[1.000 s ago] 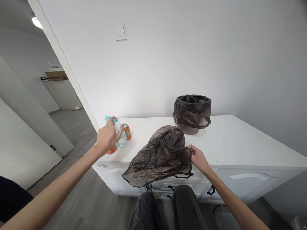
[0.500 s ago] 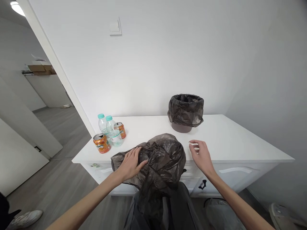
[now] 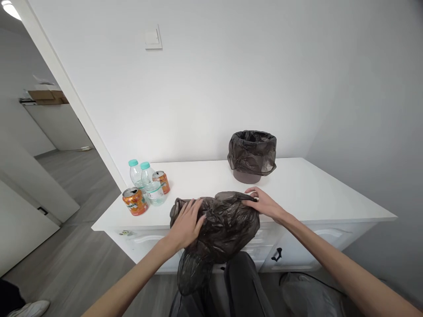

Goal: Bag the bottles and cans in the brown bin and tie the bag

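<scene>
A crumpled, see-through black plastic bag (image 3: 224, 229) lies over the front edge of the white cabinet top, its lower part hanging down over my lap. My left hand (image 3: 187, 224) rests on the bag's left side, fingers stretched out and thumb apart. At the bag's upper right corner, my right hand (image 3: 259, 203) pinches the rim between thumb and fingers. Behind the bag stands a small trash bin (image 3: 247, 177), with a black bag liner (image 3: 253, 154) folded over its rim.
Left on the cabinet top (image 3: 310, 193) stand two orange soda cans, the nearer can (image 3: 135, 202) close to the front edge, and two clear bottles with teal caps, the front bottle (image 3: 153, 189) partly filled. A drawer handle (image 3: 276, 254) sticks out below. Someone's shoe (image 3: 33, 309) shows at lower left.
My right hand has moved left and taken hold of the bag's rim. The bag's left side has drawn in and its lower end now hangs loose. The view has shifted slightly.
</scene>
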Tool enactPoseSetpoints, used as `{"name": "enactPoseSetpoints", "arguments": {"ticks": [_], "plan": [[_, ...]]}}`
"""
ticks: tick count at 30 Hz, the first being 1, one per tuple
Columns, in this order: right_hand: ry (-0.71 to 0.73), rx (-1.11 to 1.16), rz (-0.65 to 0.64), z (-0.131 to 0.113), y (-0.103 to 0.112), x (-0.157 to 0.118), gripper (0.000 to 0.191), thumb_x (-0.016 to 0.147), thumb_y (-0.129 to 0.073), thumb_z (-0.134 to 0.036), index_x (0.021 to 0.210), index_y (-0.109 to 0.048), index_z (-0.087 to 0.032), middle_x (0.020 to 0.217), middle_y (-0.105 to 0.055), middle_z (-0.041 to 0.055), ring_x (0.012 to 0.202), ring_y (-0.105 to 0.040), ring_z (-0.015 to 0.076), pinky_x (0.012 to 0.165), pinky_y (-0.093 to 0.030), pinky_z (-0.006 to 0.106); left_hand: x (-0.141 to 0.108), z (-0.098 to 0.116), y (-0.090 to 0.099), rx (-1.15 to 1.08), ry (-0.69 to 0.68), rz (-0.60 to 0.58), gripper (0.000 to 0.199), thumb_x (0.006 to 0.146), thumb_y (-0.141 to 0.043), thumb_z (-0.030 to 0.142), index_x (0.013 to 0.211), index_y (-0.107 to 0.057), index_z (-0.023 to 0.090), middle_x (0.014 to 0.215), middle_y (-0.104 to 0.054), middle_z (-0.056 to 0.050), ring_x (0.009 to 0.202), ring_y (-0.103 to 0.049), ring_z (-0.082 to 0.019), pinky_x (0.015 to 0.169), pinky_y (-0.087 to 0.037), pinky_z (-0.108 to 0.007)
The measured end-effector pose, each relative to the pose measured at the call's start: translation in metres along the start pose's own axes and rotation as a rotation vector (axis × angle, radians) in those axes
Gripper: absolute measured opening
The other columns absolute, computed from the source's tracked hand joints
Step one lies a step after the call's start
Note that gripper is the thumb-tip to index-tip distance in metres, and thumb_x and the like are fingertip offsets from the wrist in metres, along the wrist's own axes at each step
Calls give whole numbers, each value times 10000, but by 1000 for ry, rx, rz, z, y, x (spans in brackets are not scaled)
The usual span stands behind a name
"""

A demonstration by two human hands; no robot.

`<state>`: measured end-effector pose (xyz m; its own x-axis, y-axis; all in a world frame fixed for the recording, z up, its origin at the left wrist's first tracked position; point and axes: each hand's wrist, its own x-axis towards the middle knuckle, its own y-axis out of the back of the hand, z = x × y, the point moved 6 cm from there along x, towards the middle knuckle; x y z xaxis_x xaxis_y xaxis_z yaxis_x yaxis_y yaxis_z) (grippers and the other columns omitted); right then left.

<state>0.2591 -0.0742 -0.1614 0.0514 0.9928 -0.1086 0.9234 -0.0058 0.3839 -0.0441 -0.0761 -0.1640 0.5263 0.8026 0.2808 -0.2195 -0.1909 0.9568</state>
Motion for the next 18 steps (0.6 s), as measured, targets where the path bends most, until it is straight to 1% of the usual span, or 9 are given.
{"name": "enactPoseSetpoints", "arguments": {"ticks": [2,5,7,9,11,13,15,16,18], "plan": [[-24,85,-52,-1,14,-10,533,716,-794,-477,1148,-592,-239,989,-676,34,696,-618,157,502,-424,233,-6,4,-17,-44,-60,-82,626,1062,-310,478,1618,-291,192,1670,-340,-113,1579,-222,-288,1262,-259,-508],[-15,156,-87,3,46,-20,554,697,-813,-483,1153,-633,-225,940,-700,45,657,-592,150,480,-392,232,0,-14,-31,-24,-51,-140,602,1054,-330,481,1601,-343,230,1667,-347,-109,1580,-211,-314,1249,-251,-556],[3,173,-41,13,72,-19,537,703,-814,-478,1152,-669,-220,966,-723,75,735,-629,178,512,-422,240,15,-33,-24,17,21,-98,567,1043,-358,439,1563,-416,222,1634,-402,-134,1564,-253,-341,1237,-249,-594],[10,178,57,29,95,-12,493,718,-804,-462,1127,-693,-210,1017,-735,105,816,-659,203,556,-467,255,29,-44,-6,49,101,-5,546,1029,-381,387,1528,-465,181,1597,-444,-180,1545,-291,-371,1227,-251,-628],[-15,172,193,49,113,-3,429,714,-804,-423,1062,-706,-191,1032,-740,127,833,-672,215,589,-506,277,37,-36,10,38,94,81,530,1025,-386,364,1504,-489,161,1567,-476,-199,1526,-335,-365,1228,-272,-620],[-70,166,318,69,125,4,368,699,-805,-373,991,-704,-174,995,-741,135,803,-673,218,600,-532,299,36,-11,12,-15,-14,104,515,1035,-378,384,1499,-493,190,1552,-505,-167,1509,-378,-321,1235,-305,-573],[-116,158,374,84,130,7,338,687,-802,-332,961,-699,-161,953,-742,135,769,-672,220,585,-537,308,28,15,-2,-71,-133,45,522,1049,-356,428,1523,-460,237,1557,-513,-116,1503,-394,-272,1237,-325,-523],[-129,161,367,89,131,8,341,687,-803,-319,969,-700,-157,949,-744,136,770,-676,222,585,-539,308,24,23,-13,-86,-164,-1,530,1055,-338,446,1542,-433,259,1567,-505,-97,1506,-390,-255,1237,-324,-510],[-141,189,292,95,130,8,381,698,-817,-312,1026,-699,-156,990,-752,142,821,-697,232,614,-557,305,23,25,-34,-76,-170,-87,541,1062,-299,453,1571,-386,292,1592,-479,-79,1520,-366,-242,1240,-298,-511]]}}
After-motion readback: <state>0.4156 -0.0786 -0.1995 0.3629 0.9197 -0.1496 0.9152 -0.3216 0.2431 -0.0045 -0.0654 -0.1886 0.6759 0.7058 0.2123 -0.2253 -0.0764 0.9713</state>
